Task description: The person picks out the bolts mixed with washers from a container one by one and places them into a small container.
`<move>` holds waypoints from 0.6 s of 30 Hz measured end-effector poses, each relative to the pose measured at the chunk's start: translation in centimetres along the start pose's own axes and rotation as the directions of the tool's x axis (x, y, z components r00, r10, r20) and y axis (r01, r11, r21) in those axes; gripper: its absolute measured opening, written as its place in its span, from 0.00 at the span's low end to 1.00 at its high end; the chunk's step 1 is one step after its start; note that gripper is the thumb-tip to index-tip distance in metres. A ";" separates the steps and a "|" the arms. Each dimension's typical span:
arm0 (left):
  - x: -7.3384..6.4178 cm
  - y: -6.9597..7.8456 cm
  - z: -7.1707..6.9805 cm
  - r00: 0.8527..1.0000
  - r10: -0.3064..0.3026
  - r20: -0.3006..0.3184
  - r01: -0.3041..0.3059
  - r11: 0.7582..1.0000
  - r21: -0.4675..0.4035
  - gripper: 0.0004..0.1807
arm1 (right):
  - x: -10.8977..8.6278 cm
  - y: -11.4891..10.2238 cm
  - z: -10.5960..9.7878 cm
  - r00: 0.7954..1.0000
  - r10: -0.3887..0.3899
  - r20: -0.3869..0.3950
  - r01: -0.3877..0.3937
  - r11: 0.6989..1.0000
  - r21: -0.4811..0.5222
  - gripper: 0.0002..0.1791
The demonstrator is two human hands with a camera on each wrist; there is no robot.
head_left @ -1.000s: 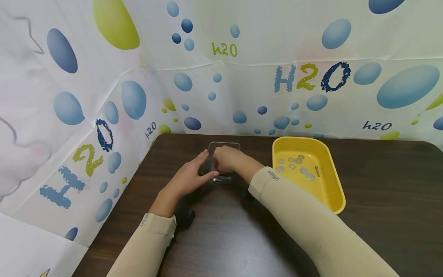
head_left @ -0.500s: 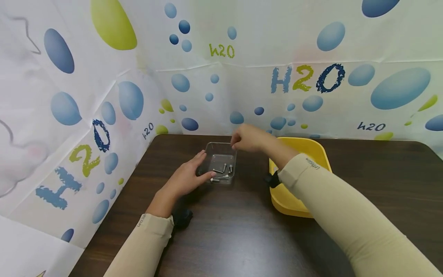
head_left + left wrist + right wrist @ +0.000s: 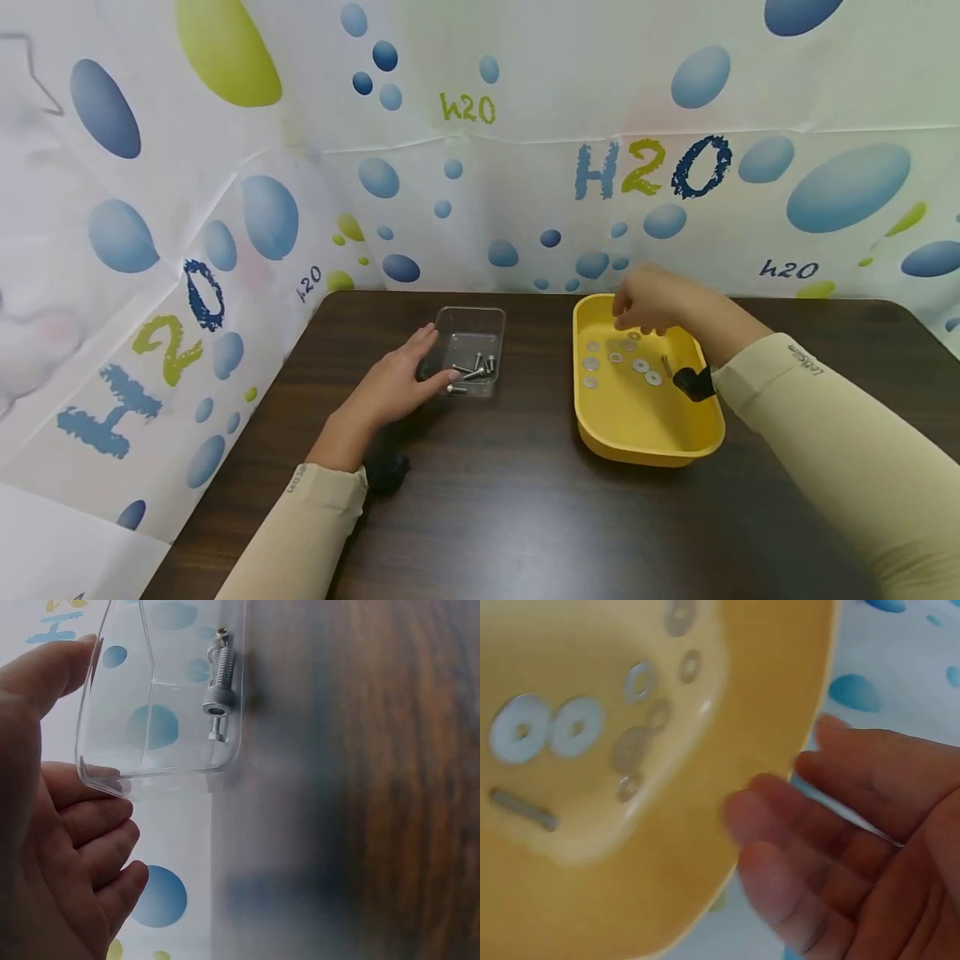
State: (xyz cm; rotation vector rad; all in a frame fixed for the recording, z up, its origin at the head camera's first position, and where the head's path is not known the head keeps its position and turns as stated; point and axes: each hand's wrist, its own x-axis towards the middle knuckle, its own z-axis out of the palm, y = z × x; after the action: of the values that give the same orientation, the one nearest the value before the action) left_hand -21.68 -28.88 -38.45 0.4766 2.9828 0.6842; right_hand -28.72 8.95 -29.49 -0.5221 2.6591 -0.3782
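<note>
My left hand (image 3: 386, 387) rests against the left side and front corner of a clear plastic container (image 3: 471, 343), its fingers fairly straight and the thumb near the front edge. Inside the container lie several metal bolts (image 3: 480, 368); the left wrist view shows a socket-head bolt (image 3: 219, 694) near the wall. Over the far right part of a yellow tray (image 3: 637, 429) hovers my right hand (image 3: 663, 300), fingers loosely bent with nothing visible between them. Several flat washers (image 3: 640, 366) and a single bolt (image 3: 667, 365) lie on the tray's floor.
Container and tray stand apart on a dark wooden table (image 3: 480, 500). A white sheet (image 3: 525, 200) printed with blue and green drops rises along the back and left edges. Each wrist carries a black device (image 3: 693, 383).
My right hand has left the container and moved right to above the yellow tray. More bolts show in the container than half a second ago. The left hand keeps its place.
</note>
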 end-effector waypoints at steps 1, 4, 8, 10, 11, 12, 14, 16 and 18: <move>0.0 0.1 0.0 1.000 0.004 -0.003 -0.004 1.000 0.008 0.48 | -0.1 0.4 0.2 0.999 0.018 0.029 -0.018 1.000 -0.014 0.20; -0.1 0.9 -0.3 0.999 0.026 -0.019 -0.025 0.999 0.023 0.48 | -0.3 1.0 0.7 0.993 0.071 0.089 -0.069 0.997 -0.032 0.21; 0.0 2.9 -0.4 0.996 0.077 -0.037 -0.076 0.997 0.025 0.46 | -0.8 1.3 1.2 0.991 0.092 0.101 -0.090 0.996 -0.024 0.19; 0.2 4.2 -0.2 0.994 0.107 -0.036 -0.107 0.994 0.021 0.46 | -1.0 1.3 1.4 0.990 0.102 0.096 -0.099 0.994 -0.034 0.19; 0.3 4.9 0.0 0.992 0.123 -0.032 -0.122 0.992 0.022 0.46 | -1.1 1.3 1.5 0.989 0.114 0.094 -0.111 0.993 -0.038 0.19; 0.5 5.6 0.2 0.990 0.139 -0.026 -0.138 0.990 0.028 0.46 | -1.2 1.3 1.5 0.988 0.124 0.090 -0.120 0.992 -0.049 0.18; 0.8 7.0 0.7 0.986 0.165 -0.008 -0.164 0.986 0.038 0.46 | -1.4 1.3 1.7 0.983 0.161 0.083 -0.154 0.985 -0.076 0.15; 1.1 8.4 1.4 0.983 0.184 0.010 -0.184 0.981 0.053 0.46 | -1.4 1.3 1.9 0.978 0.194 0.078 -0.184 0.976 -0.114 0.10; 1.4 9.8 2.0 0.980 0.197 0.036 -0.199 0.978 0.063 0.46 | -1.3 1.3 2.2 0.973 0.219 0.077 -0.206 0.967 -0.149 0.07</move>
State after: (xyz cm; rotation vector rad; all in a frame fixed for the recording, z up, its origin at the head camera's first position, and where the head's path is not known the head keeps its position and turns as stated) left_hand -19.92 -19.20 -36.00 0.7903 2.9644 0.5859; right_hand -27.08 10.25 -31.45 -0.2823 2.6298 -0.1013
